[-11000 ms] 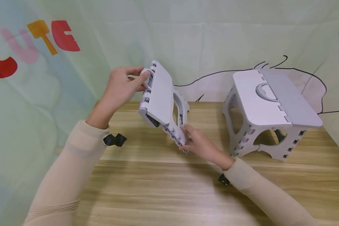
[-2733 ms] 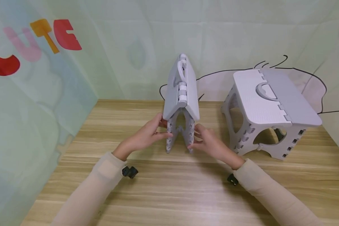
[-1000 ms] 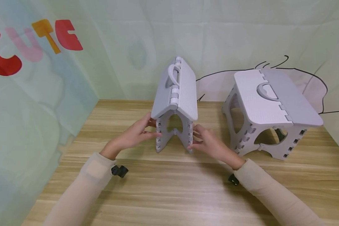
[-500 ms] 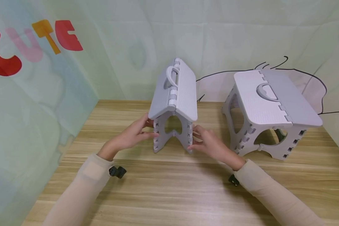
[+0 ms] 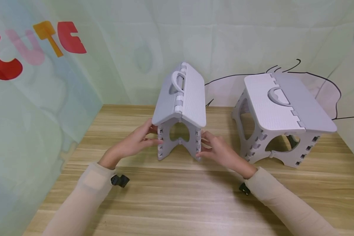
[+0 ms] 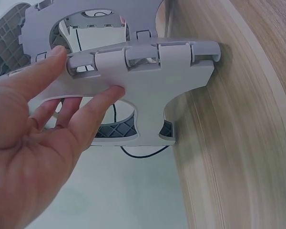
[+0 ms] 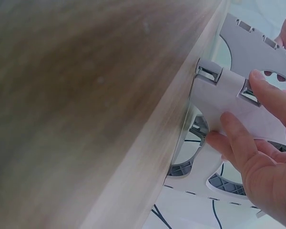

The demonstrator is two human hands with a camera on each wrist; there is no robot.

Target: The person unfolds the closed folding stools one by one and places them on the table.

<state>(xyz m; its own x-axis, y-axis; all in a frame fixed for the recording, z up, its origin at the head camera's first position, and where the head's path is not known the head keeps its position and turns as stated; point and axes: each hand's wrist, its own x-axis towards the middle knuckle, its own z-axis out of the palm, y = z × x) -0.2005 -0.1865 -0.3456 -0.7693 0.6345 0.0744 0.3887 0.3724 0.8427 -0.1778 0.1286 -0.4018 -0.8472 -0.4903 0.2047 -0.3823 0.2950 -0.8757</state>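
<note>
A pale grey folding stool (image 5: pixel 193 95) stands half unfolded on the wooden table, in the middle of the head view. Its two seat halves slope like a roof, with a carry handle (image 5: pixel 174 80) up at the ridge. My left hand (image 5: pixel 133 141) grips the stool's left side panel; in the left wrist view the thumb lies on the hinged edge and some fingers reach into the panel's opening. On the opposite side, my right hand (image 5: pixel 222 154) holds the right side panel, thumb on its hinged edge and fingers against the outer face.
A second folding stool (image 5: pixel 265 111), fully unfolded with a flat seat, stands to the right. Behind the table (image 5: pixel 171 200) hangs a printed cloth (image 5: pixel 135 42). Another printed cloth lines the left side. A black camera (image 5: pixel 120 180) is on the left wrist.
Earlier the stool was nearly folded, with my left hand at its handle. Both hands then took the side panels. My left hand has moved left, spreading the legs and lowering the ridge.
</note>
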